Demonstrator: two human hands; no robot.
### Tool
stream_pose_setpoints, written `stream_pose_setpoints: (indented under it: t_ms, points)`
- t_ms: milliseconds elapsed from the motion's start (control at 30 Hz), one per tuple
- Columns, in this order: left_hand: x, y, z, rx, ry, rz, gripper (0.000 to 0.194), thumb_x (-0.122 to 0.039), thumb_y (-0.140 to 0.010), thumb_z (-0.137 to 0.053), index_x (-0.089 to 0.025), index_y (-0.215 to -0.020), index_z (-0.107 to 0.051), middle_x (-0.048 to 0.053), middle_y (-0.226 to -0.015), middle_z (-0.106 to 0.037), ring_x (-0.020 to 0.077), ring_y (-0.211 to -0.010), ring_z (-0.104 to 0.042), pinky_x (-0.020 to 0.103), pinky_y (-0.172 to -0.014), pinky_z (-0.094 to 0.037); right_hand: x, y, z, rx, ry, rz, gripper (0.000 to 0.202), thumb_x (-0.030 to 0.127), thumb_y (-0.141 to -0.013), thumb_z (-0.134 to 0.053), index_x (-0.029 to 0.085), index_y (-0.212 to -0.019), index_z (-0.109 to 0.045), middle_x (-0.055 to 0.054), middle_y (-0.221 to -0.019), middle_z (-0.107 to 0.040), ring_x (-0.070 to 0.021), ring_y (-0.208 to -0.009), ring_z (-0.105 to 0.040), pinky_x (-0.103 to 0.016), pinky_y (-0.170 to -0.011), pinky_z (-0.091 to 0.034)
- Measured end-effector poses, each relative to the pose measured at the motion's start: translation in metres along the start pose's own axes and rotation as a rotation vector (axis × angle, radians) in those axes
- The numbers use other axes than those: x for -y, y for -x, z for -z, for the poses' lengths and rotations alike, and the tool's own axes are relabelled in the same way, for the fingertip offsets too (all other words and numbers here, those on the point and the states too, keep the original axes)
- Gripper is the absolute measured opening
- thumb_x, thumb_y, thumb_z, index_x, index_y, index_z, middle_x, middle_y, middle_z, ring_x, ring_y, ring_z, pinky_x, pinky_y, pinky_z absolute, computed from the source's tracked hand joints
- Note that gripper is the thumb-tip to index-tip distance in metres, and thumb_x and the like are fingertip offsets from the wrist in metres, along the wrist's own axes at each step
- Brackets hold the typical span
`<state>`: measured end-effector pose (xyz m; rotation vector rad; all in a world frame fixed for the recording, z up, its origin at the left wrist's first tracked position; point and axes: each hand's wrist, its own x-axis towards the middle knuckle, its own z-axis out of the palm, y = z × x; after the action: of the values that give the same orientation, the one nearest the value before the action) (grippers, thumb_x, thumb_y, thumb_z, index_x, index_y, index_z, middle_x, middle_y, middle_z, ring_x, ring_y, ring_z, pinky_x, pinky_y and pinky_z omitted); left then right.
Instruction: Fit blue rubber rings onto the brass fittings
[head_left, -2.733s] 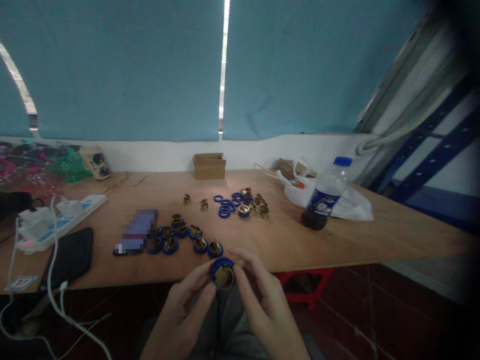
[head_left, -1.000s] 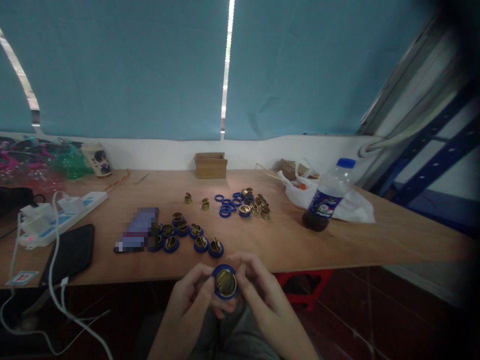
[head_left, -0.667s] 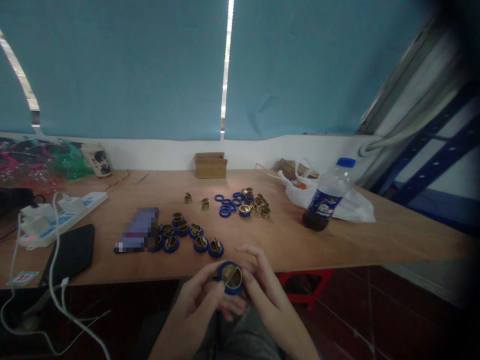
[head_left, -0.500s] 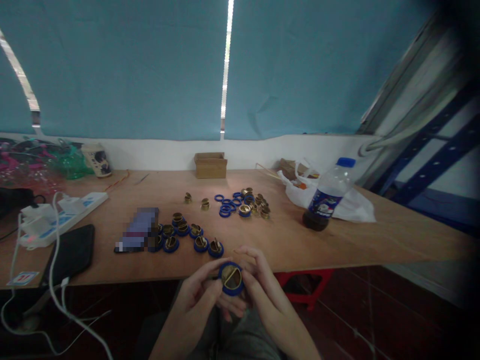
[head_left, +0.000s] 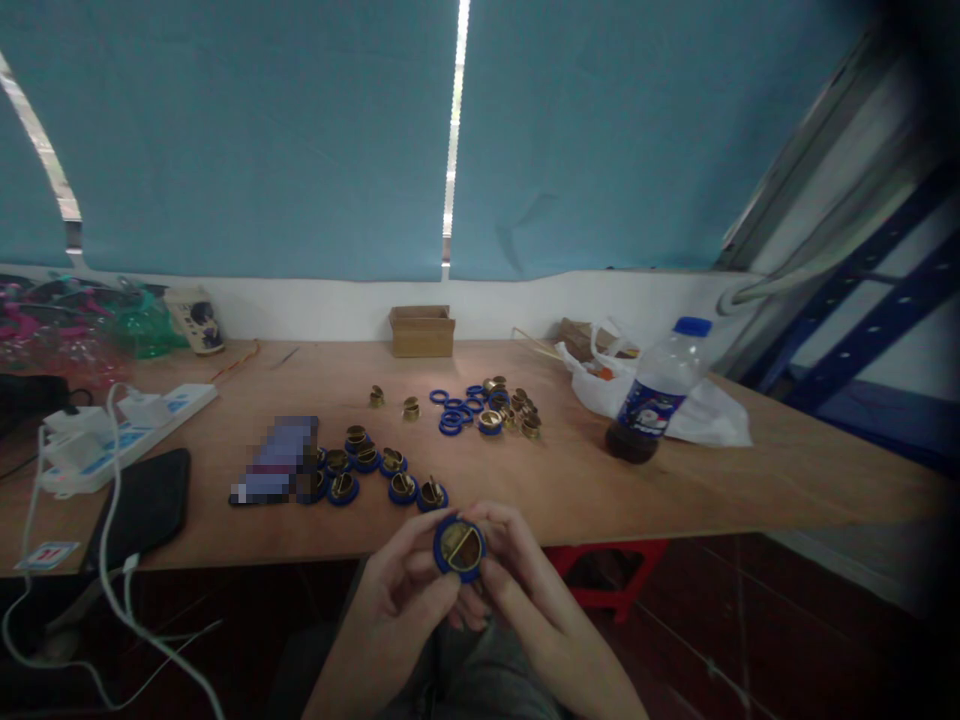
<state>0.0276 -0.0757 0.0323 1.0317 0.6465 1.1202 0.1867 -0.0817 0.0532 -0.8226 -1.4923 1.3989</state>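
Both hands grip a round brass fitting [head_left: 460, 548] with a blue ring around it and a straight bar across its face. It is held just off the table's front edge, its face turned up toward me. My left hand [head_left: 401, 590] is closed on its left side, the thumb pressing the lower rim. My right hand [head_left: 525, 585] closes on the right side, thumb at the lower right rim. Beyond my hands lie several ringed brass fittings [head_left: 343, 487]. Farther back are loose blue rings [head_left: 451, 423] beside several brass fittings [head_left: 530, 427], most without rings.
On the left are a blurred phone [head_left: 276, 460], a black flat device [head_left: 142, 510] and a power strip [head_left: 135, 440] with white cables. A small cardboard box [head_left: 422, 332] stands at the back. A cola bottle [head_left: 652, 400] and white plastic bag [head_left: 712, 412] occupy the right.
The fitting has risen slightly and its face has turned more toward me. My left thumb has shifted right along the lower rim. Things on the table stay put.
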Motion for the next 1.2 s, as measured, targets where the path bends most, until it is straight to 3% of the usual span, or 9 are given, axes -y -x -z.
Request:
stream_pose_setpoints:
  t_ms: [167,300,467,700,800,900,967,1067,1200]
  points:
    - [-0.001,0.0,-0.003,0.014,-0.012,-0.005,0.035,-0.027,-0.085,-0.067,-0.02,-0.119,-0.058,0.001,-0.078,-0.074,0.0144,-0.065,-0.069,0.025,-0.065,-0.053,-0.001,0.001,0.002,-0.012,-0.01,0.006,0.028,0.038,-0.099,-0.047,0.03,-0.125,-0.046,-0.003,-0.095,-0.06,-0.0154,-0.074,-0.058,-0.028,-0.068,-0.053]
    - [-0.007,0.001,-0.003,0.057,-0.033,0.003,0.032,-0.026,-0.087,-0.065,-0.021,-0.118,-0.058,0.001,-0.076,-0.074,0.016,-0.068,-0.071,0.026,-0.066,-0.054,0.003,0.0,0.0,-0.045,-0.09,-0.007,0.03,0.04,-0.096,-0.052,0.034,-0.125,-0.046,0.0,-0.089,-0.06,-0.0134,-0.066,-0.056,-0.025,-0.062,-0.052]
    - [-0.011,0.005,0.003,0.106,-0.065,0.018,0.031,-0.029,-0.094,-0.056,-0.019,-0.123,-0.055,0.007,-0.085,-0.077,0.0193,-0.076,-0.074,0.029,-0.07,-0.055,0.004,-0.002,0.002,-0.058,-0.043,0.004,0.022,0.041,-0.094,-0.055,0.03,-0.113,-0.056,-0.001,-0.09,-0.062,-0.0147,-0.069,-0.06,-0.025,-0.064,-0.053]
    - [-0.006,0.004,0.008,0.034,-0.163,-0.006,0.028,-0.031,-0.097,-0.05,-0.02,-0.122,-0.054,0.008,-0.097,-0.077,0.0206,-0.082,-0.074,0.031,-0.074,-0.056,0.006,-0.005,0.005,-0.08,0.135,-0.047,0.025,0.042,-0.095,-0.054,0.02,-0.086,-0.062,0.002,-0.071,-0.055,-0.0131,-0.063,-0.054,-0.023,-0.059,-0.047]
    - [-0.005,0.001,0.01,-0.053,-0.275,-0.04,0.03,-0.034,-0.097,-0.048,-0.02,-0.121,-0.059,0.01,-0.111,-0.073,0.0229,-0.092,-0.072,0.036,-0.083,-0.055,0.008,-0.003,0.004,-0.059,0.275,-0.014,0.023,0.037,-0.096,-0.053,0.019,-0.086,-0.063,0.002,-0.07,-0.056,-0.013,-0.065,-0.053,-0.024,-0.064,-0.046]
    - [-0.004,-0.001,0.011,-0.196,-0.434,-0.08,0.035,-0.037,-0.098,-0.045,-0.021,-0.122,-0.064,0.009,-0.127,-0.067,0.026,-0.12,-0.059,0.042,-0.108,-0.04,0.006,-0.001,0.003,-0.071,0.424,0.021,0.022,0.035,-0.098,-0.05,0.02,-0.089,-0.063,0.0,-0.075,-0.058,-0.014,-0.069,-0.053,-0.023,-0.065,-0.045]
    - [-0.002,0.0,0.012,-0.241,-0.432,-0.064,0.04,-0.04,-0.099,-0.041,-0.021,-0.126,-0.063,0.008,-0.134,-0.063,0.0269,-0.131,-0.05,0.045,-0.115,-0.031,0.002,-0.002,0.004,-0.083,0.482,0.043,0.021,0.033,-0.099,-0.048,0.021,-0.09,-0.062,0.0,-0.077,-0.058,-0.0147,-0.071,-0.054,-0.024,-0.065,-0.045]
    - [0.003,0.0,0.015,-0.223,-0.403,-0.047,0.04,-0.04,-0.098,-0.042,-0.024,-0.129,-0.061,0.007,-0.138,-0.06,0.0268,-0.135,-0.047,0.045,-0.116,-0.03,-0.003,-0.005,0.004,-0.08,0.528,0.097,0.017,0.027,-0.1,-0.046,0.021,-0.093,-0.061,-0.001,-0.084,-0.062,-0.0157,-0.078,-0.059,-0.025,-0.074,-0.047]
    - [0.01,-0.002,0.016,-0.159,-0.413,-0.089,0.038,-0.027,-0.089,-0.06,-0.027,-0.127,-0.059,0.004,-0.134,-0.063,0.024,-0.128,-0.054,0.039,-0.111,-0.039,-0.005,-0.006,0.003,-0.056,0.589,0.149,0.016,0.019,-0.098,-0.048,0.023,-0.103,-0.062,-0.003,-0.101,-0.066,-0.0175,-0.096,-0.062,-0.028,-0.087,-0.046]
